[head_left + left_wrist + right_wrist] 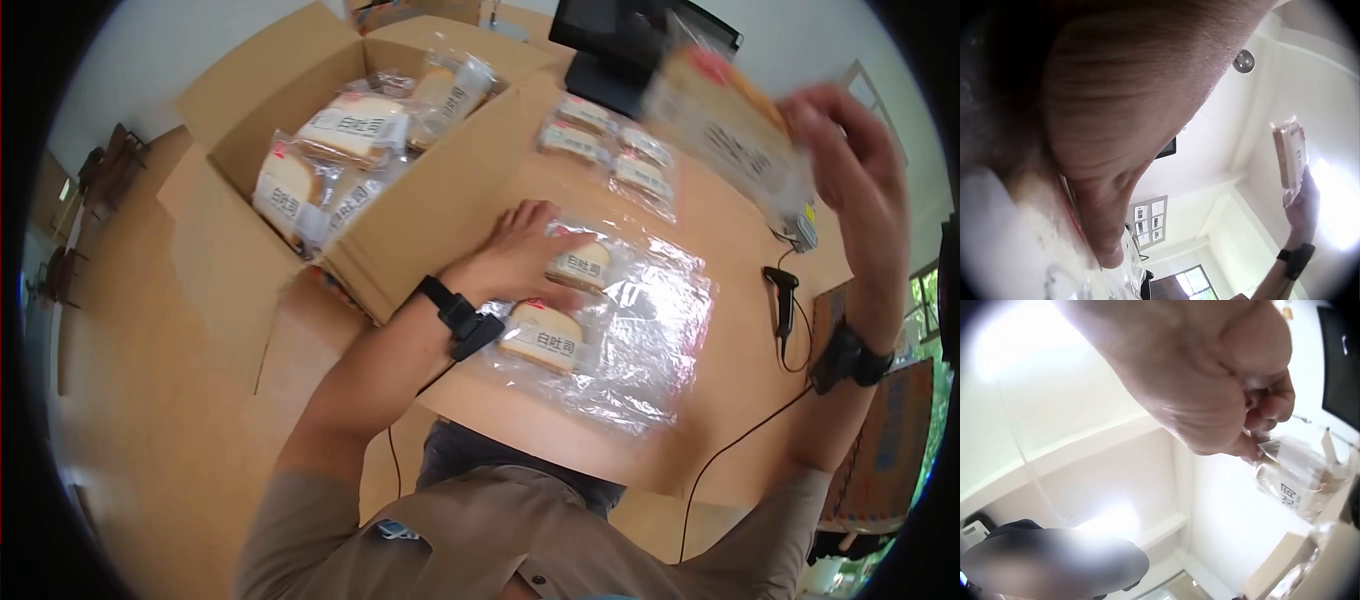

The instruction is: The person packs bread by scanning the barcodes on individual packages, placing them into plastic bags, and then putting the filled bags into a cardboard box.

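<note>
My right hand point(862, 150) is raised high at the right and pinches a wrapped pack of sliced bread point(728, 135) by one end of its wrapper. In the right wrist view, curled fingers point(1269, 409) grip the clear film at the end of that pack point(1297, 484). Down on the table, my left hand point(515, 262) lies spread across two smaller-looking bread packs, one farther back point(582, 266) and one nearer me point(545, 337). Both packs are at the left end of a large clear plastic bag point(655, 335), and the left fingertips overlap them. Part of each pack is hidden by this hand.
An opened cardboard box point(420, 220) holding several bread packs point(350, 125) stands left of my left hand. Several packs in clear film point(610, 150) lie at the back, before a black monitor point(600, 85). A scanner point(783, 300) with a cable lies at the right.
</note>
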### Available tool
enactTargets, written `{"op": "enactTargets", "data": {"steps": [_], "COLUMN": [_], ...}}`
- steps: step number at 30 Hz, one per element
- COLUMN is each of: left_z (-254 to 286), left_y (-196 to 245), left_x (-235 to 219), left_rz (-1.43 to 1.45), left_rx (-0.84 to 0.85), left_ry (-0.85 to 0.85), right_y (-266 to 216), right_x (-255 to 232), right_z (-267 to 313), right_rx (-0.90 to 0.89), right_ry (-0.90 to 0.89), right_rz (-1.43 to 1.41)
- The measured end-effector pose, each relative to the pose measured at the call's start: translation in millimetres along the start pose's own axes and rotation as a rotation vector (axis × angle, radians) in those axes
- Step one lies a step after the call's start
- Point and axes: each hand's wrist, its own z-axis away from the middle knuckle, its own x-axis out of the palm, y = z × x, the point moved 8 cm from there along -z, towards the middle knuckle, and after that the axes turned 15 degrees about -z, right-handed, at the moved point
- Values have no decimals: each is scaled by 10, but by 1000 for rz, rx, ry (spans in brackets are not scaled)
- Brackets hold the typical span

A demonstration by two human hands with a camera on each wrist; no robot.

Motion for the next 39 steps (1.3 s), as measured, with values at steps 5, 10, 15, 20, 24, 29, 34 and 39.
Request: {"op": "enactTargets", "data": {"steps": [5, 10, 15, 20, 24, 29, 34, 39], "left_z": [-9, 43, 129, 112, -45, -17, -11, -24], "left_y": [7, -102, -85, -299, -51, 40, 20, 26], "left_x": [5, 6, -37, 237, 127, -2, -4, -1], "left_rz": [55, 331, 254, 233, -56, -38, -41, -53], "left_rx": [-4, -48, 12, 111, 90, 29, 10, 6], "left_ry": [-54, 52, 5, 126, 92, -18, 5, -7], "right_y": [-314, -246, -99, -3, 197, 1227, 2297, 2657], "right_x": [1555, 2827, 3343, 3023, 2102, 823, 274, 285], "right_z": [-820, -969, -940, -837, -571, 227, 1468, 2142], "right_rx": [-137, -138, -265, -308, -243, 192, 685, 848], "right_ry": [-254, -443, -382, -230, -236, -162, -57, -104], "right_rz": [-525, -565, -263, -239, -331, -274, -240, -179]}}
